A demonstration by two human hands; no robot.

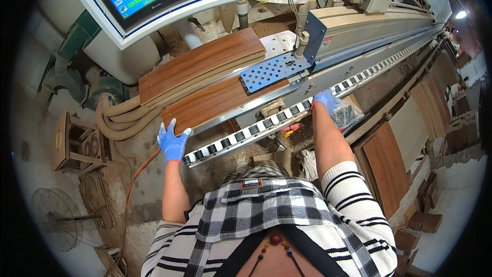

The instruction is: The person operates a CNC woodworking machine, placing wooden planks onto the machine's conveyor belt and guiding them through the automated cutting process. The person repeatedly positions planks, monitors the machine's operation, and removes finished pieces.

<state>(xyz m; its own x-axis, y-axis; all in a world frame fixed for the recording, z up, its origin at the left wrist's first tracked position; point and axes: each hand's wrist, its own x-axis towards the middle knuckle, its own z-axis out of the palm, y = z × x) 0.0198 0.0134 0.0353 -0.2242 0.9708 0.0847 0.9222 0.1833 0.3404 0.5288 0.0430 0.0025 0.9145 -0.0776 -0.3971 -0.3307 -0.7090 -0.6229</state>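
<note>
My left hand [173, 141], in a blue glove, is at the near left corner of a brown wood-grain board [205, 106]. Its fingers are spread and touch the board's end. The board lies flat on the machine's metal-edged bed, its right part under a blue perforated plate [274, 72]. Also gloved in blue, my right hand [326, 100] rests on the long rail of black and white rollers [254, 130] along the machine's front. Its fingers look stretched out over the rail, partly hidden, with no object visible in them.
A stack of similar boards [205, 64] lies behind the bed. Above left hangs a control panel [151, 0] with a lit screen and red button. Brown hoses [120, 123] curve at the left, beside a wooden stool [77, 143]. More panels [387, 169] lean at the right.
</note>
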